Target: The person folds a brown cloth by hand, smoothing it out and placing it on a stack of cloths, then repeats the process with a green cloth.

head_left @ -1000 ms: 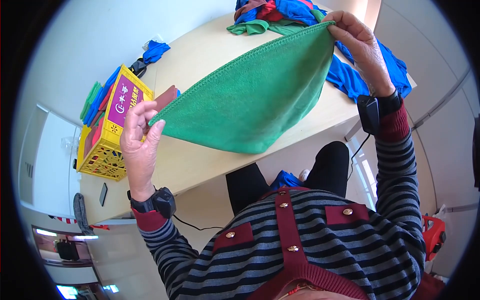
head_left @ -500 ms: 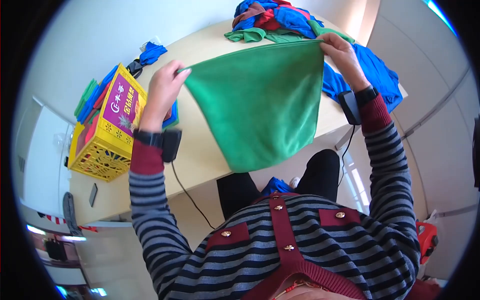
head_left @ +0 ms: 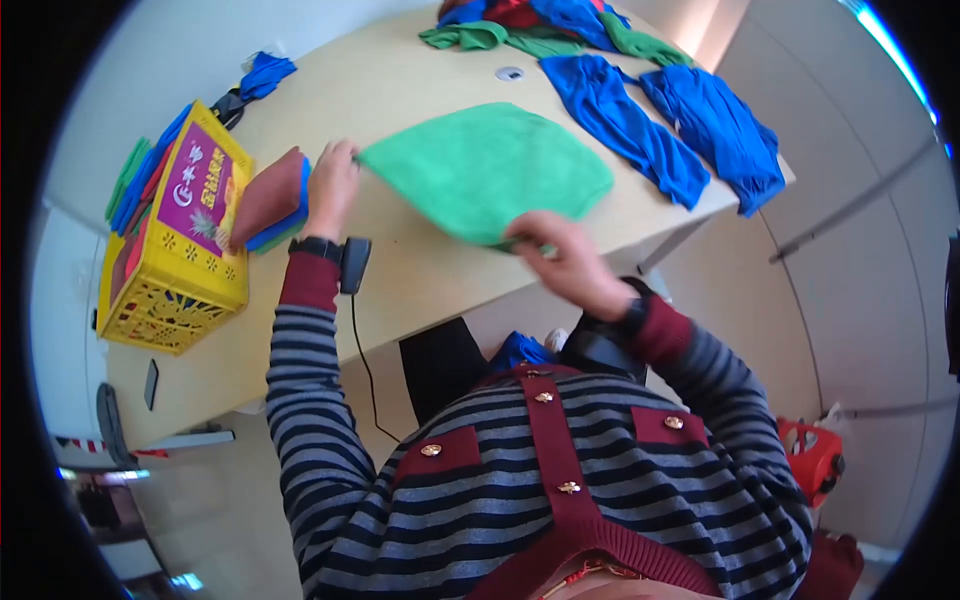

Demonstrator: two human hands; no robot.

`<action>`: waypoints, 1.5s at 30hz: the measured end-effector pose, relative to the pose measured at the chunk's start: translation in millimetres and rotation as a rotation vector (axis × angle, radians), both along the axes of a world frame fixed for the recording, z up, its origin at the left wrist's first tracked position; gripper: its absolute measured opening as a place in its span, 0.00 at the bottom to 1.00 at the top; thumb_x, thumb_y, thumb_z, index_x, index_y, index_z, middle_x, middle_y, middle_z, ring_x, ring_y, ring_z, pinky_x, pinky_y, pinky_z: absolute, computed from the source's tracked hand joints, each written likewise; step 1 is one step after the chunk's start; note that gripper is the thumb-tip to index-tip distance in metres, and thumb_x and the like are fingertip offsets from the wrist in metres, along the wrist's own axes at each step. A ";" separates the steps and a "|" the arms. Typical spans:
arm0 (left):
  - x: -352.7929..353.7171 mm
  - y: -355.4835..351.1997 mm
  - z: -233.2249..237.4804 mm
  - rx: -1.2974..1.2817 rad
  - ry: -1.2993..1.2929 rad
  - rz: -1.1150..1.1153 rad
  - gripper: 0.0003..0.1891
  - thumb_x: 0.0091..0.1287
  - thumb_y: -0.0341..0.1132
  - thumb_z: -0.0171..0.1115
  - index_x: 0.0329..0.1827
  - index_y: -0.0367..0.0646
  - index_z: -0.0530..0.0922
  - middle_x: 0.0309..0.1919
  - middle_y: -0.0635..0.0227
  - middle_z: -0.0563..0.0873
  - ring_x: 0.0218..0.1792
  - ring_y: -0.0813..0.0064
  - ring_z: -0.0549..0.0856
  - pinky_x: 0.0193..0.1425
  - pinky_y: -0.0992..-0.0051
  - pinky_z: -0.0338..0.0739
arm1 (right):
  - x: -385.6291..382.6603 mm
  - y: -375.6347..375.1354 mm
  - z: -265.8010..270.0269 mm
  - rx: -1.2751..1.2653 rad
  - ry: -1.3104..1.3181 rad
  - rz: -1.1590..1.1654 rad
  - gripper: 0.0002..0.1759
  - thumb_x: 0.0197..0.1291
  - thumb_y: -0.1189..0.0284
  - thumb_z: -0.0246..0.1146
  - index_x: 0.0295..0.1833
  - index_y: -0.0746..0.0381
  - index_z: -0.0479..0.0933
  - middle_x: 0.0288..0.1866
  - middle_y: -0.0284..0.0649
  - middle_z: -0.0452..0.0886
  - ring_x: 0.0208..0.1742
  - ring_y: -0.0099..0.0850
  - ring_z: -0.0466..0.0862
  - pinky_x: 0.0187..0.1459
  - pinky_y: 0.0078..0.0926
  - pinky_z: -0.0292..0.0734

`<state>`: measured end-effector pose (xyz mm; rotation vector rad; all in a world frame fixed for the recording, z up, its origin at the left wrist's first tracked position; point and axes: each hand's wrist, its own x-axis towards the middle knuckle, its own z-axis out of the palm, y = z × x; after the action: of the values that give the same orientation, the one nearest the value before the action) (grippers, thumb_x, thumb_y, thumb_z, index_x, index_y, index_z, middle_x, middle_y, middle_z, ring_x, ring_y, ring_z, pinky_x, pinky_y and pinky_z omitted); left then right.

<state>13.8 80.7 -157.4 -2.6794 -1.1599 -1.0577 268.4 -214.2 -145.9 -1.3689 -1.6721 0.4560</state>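
A green cloth [head_left: 495,165] is spread over the table, its near edge lifted a little. My left hand [head_left: 335,190] pinches its left corner. At the near edge, my right hand [head_left: 565,255] is closed on the cloth with bent fingers, slightly blurred. Just left of my left hand lies a stack of folded cloths [head_left: 270,197], brown on top with blue and green beneath.
A yellow crate [head_left: 180,295] holding several folded cloths stands at the table's left. Blue garments [head_left: 715,130] and a mixed pile of cloths [head_left: 570,25] lie at the back right. A phone [head_left: 151,384] rests near the left edge.
The green cloth has come down from hanging between both hands onto the table. My right hand has moved from the far right corner down to the near edge.
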 end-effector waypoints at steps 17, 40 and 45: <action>-11.2 -205.5 -102.1 -0.652 -0.342 -0.206 0.13 0.63 0.21 0.70 0.48 0.39 0.78 0.45 0.63 0.85 0.50 0.72 0.84 0.60 0.72 0.77 | -21.8 27.7 -106.8 -0.008 -0.112 0.189 0.14 0.54 0.74 0.67 0.48 0.59 0.79 0.43 0.43 0.83 0.49 0.47 0.83 0.50 0.42 0.79; -32.9 -234.2 -108.7 -0.276 -0.181 -0.035 0.15 0.51 0.12 0.60 0.36 0.41 0.75 0.40 0.60 0.82 0.45 0.57 0.82 0.52 0.62 0.78 | 119.3 22.7 -106.4 0.093 -0.628 -0.213 0.11 0.53 0.80 0.61 0.43 0.60 0.80 0.44 0.41 0.82 0.51 0.42 0.80 0.57 0.40 0.76; -33.7 -229.6 -103.5 -0.254 -0.187 0.033 0.15 0.52 0.12 0.60 0.39 0.40 0.77 0.40 0.59 0.82 0.46 0.56 0.83 0.53 0.62 0.78 | 118.6 23.2 -97.7 0.094 -0.629 -0.181 0.10 0.53 0.81 0.63 0.42 0.60 0.79 0.41 0.40 0.82 0.49 0.42 0.81 0.54 0.40 0.76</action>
<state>-20.0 -148.9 -260.9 -2.7815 -1.4573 -1.2571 387.1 -191.0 -243.6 -1.6797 -2.0005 -0.1838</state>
